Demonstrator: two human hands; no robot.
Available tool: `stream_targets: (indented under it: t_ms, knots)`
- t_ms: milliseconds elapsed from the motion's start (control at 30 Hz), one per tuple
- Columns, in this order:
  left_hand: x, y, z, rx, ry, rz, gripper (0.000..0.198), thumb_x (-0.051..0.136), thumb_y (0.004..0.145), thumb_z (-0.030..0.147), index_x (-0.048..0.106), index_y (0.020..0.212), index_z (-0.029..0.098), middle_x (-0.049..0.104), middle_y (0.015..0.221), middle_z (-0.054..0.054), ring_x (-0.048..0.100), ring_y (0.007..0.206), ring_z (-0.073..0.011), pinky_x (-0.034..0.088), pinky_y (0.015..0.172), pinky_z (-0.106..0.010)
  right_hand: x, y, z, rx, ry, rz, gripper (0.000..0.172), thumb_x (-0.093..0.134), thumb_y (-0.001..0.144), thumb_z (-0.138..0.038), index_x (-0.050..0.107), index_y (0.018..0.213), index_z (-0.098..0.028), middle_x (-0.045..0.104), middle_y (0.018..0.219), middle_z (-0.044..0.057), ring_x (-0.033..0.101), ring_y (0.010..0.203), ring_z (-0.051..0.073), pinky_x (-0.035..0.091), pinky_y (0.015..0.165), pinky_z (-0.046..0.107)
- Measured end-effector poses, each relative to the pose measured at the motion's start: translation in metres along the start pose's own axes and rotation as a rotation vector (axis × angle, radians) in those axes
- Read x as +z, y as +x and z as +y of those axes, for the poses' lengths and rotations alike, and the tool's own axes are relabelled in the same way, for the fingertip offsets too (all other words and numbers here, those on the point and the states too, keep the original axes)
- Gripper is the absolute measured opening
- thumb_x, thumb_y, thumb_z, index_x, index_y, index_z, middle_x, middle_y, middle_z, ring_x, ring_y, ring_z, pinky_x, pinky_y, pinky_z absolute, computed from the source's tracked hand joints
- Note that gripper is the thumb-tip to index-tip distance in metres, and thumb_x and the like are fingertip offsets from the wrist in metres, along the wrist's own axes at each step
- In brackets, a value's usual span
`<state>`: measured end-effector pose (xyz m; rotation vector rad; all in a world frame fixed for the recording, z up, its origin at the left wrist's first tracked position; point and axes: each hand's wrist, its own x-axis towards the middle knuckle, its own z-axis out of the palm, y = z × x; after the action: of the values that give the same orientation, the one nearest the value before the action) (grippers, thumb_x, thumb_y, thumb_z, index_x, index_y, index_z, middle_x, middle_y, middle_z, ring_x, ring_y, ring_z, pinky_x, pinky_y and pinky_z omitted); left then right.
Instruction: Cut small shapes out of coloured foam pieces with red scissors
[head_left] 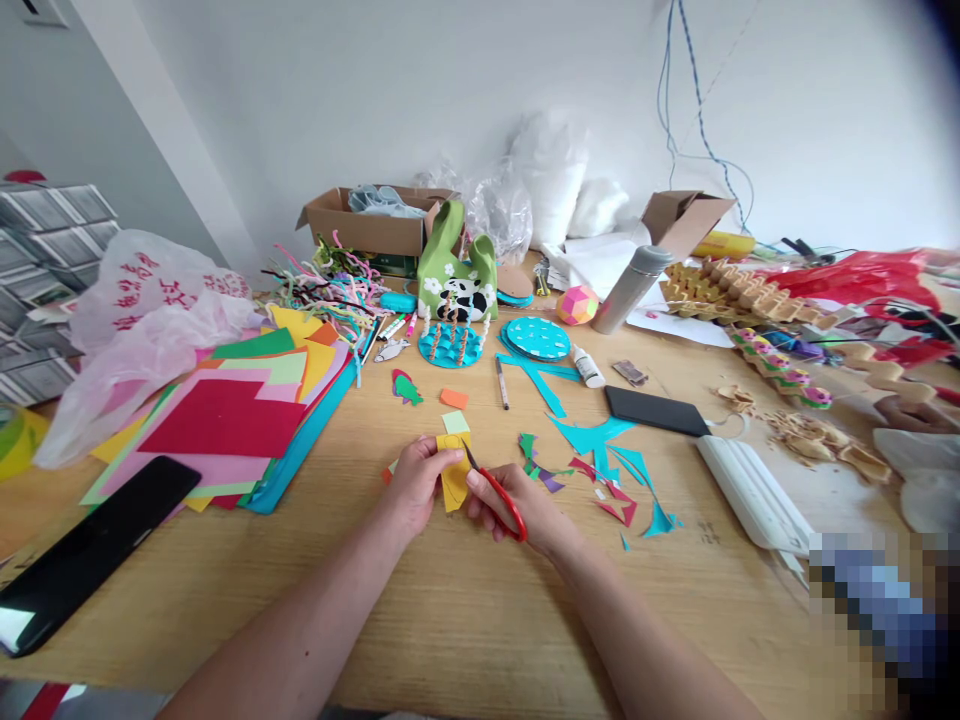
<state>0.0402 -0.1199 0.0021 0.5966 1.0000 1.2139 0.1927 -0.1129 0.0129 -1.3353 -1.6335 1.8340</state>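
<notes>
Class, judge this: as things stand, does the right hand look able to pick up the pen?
Probably not yet: the right hand holds the red scissors at the yellow paper, though the pen lies uncovered just beyond.

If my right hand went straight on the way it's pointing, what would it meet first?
The yellow craft piece in your left hand: the red-handled scissors in your right hand point at it, apparently right at its edge, though exact depth is unclear.
</notes>
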Motion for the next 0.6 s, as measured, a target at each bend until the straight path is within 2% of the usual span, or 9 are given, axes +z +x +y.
stream_targets:
  t_ms: [200,433,600]
  knots:
    - [-0.0006,0.0001,-0.0008,-0.006,0.010,-0.016,0.020,0.076,0.061,0.026,0.061,0.064,0.014,0.060,0.056,-0.001,0.053,0.048,-0.0128,0.038,0.051,-0.026,-0.0008,0.0005,0.0003,-0.006,-0.003,-0.002,0.066,0.059,0.070,-0.080,0.059,0.063,-0.014,0.052,0.047,-0.002,0.046,0.037,0.008,0.034,0.037,0.020]
    - [-0.0005,0.0013,-0.0003,0.013,0.003,0.042,0.019,0.077,0.056,0.024,0.062,0.063,0.014,0.059,0.058,0.000,0.052,0.052,-0.0111,0.038,0.053,-0.025,-0.0038,0.0008,0.0034,-0.029,-0.026,-0.017,0.064,0.060,0.071,-0.078,0.058,0.061,-0.014,0.052,0.048,-0.001,0.045,0.036,0.007,0.033,0.036,0.019]
    - [0.0003,0.0007,0.0005,-0.019,-0.002,-0.001,0.023,0.079,0.056,0.027,0.061,0.063,0.014,0.058,0.059,0.000,0.052,0.052,-0.0117,0.038,0.053,-0.026,-0.0042,0.0010,0.0036,-0.036,-0.020,-0.012,0.064,0.062,0.071,-0.077,0.059,0.060,-0.014,0.052,0.047,-0.001,0.044,0.036,0.007,0.032,0.036,0.019]
